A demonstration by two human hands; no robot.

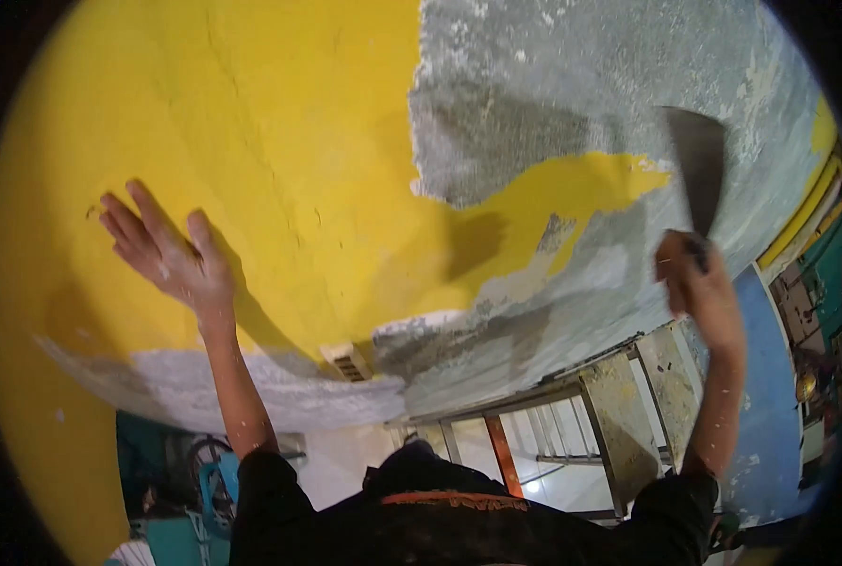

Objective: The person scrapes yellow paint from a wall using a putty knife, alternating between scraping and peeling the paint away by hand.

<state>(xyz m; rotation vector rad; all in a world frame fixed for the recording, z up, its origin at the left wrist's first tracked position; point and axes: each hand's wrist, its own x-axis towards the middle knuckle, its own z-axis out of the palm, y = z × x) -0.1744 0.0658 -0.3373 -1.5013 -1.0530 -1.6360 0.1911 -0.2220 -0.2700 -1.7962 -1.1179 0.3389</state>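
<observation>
My right hand (702, 275) grips the handle of a putty knife (699, 160), its wide grey blade pointing up in front of a scraped patch of wall. Some motion blur softens the blade and fingers. On the left, my left hand (171, 250) is spread with the palm toward the yellow painted wall (289, 123), fingers apart and holding nothing. Between the hands, a ragged edge divides the yellow paint from the bare grey plaster (534, 57). A tongue of yellow paint (562, 184) reaches right toward the knife blade.
A socket plate (347, 362) sits low on the wall. Below, to the right, stand a worn wooden frame (619, 415) and a metal ladder (558, 429). A blue panel (765, 406) and cluttered shelves (817, 321) are at far right. Teal and blue items (180, 538) lie lower left.
</observation>
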